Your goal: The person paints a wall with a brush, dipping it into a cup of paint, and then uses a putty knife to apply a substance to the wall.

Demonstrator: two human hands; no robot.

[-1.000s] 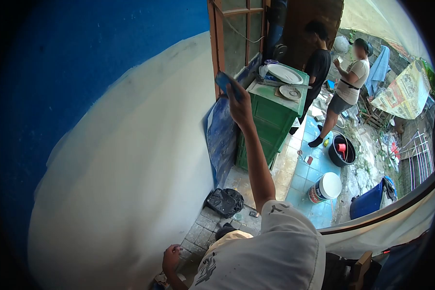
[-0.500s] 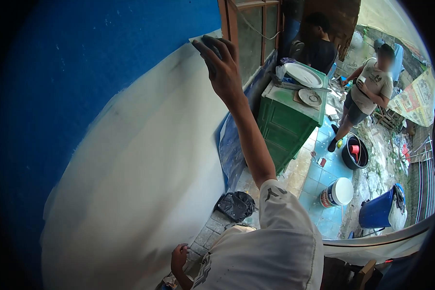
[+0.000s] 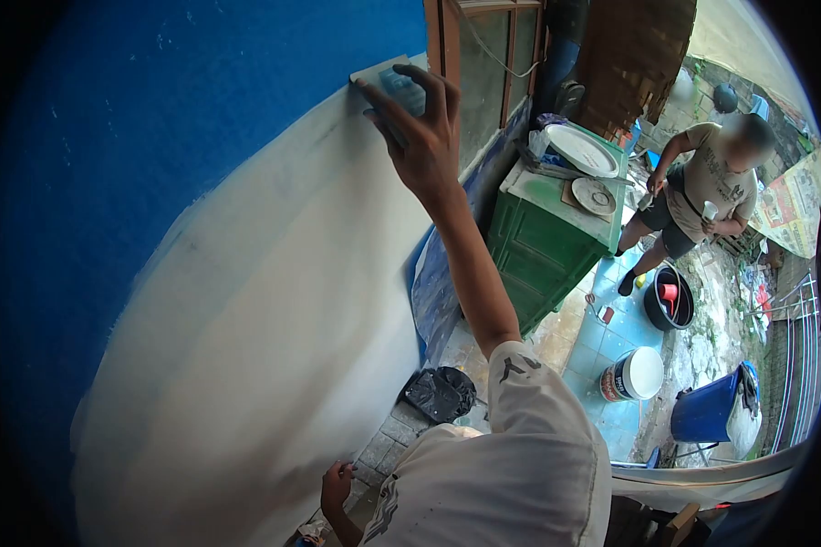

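My right hand (image 3: 426, 137) is raised high against the wall, with its fingers spread over a flat, pale rectangular scraper (image 3: 370, 73). The scraper lies against the wall where the blue paint (image 3: 237, 82) meets a broad whitish coated patch (image 3: 246, 337). Most of its face is hidden under my fingers, so its exact kind is hard to make out. Low beside my body, near the bottom of the whitish patch, hangs my left hand (image 3: 337, 483). Its fingers are curled in, and whatever they may hold is too small to tell.
A window frame (image 3: 445, 41) borders the wall. Beyond stands a green cabinet (image 3: 547, 237) bearing plates. A black bag (image 3: 441, 394), a paint bucket (image 3: 631, 375), a black tub (image 3: 669, 298) and a blue bin (image 3: 707, 406) are on the ground. Another person (image 3: 702, 182) stands behind them.
My right hand has shifted slightly with the scraper, whose flat face now shows more. The standing person has come nearer, and a second person by the cabinet has gone from view.
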